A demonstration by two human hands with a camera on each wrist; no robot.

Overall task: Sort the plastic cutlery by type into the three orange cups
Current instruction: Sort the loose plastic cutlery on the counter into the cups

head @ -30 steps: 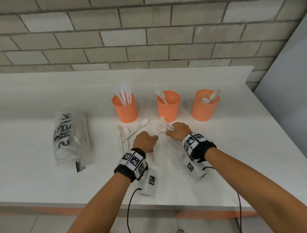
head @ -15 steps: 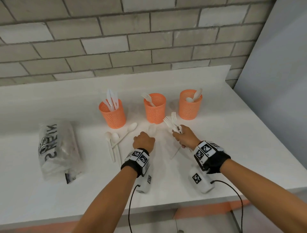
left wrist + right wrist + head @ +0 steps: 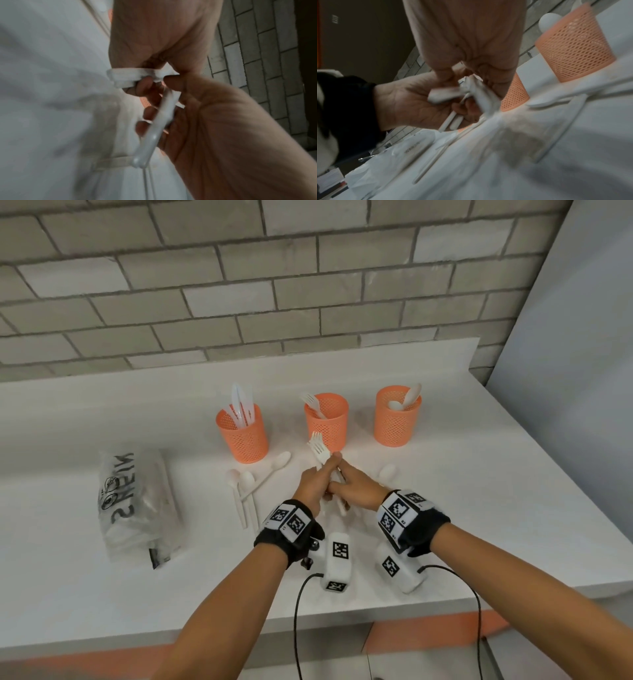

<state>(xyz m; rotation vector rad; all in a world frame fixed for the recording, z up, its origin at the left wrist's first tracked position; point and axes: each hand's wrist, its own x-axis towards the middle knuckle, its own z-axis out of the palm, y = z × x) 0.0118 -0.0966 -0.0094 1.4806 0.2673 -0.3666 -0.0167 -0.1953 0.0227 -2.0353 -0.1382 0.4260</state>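
Three orange mesh cups stand in a row: the left cup [image 3: 244, 436] has knives, the middle cup [image 3: 328, 424] a fork, the right cup [image 3: 395, 422] spoons. My left hand [image 3: 313, 486] and right hand [image 3: 356, 486] meet in front of the middle cup. Both grip a small bunch of white forks [image 3: 319, 449], tines pointing up and away. In the left wrist view my left hand [image 3: 154, 40] pinches fork handles [image 3: 133, 75] while the right hand [image 3: 223, 135] curls round another handle. The right wrist view shows the same forks [image 3: 471, 90], blurred.
Three white spoons [image 3: 245, 491] lie on the white counter [image 3: 479, 508] left of my hands; one more spoon [image 3: 388, 472] lies to the right. A crumpled clear plastic bag [image 3: 137, 501] sits at the left. A brick wall runs behind the cups.
My right hand lifted forks off the counter and carried them left. The left hand came up from the counter and now grips the bunch too.
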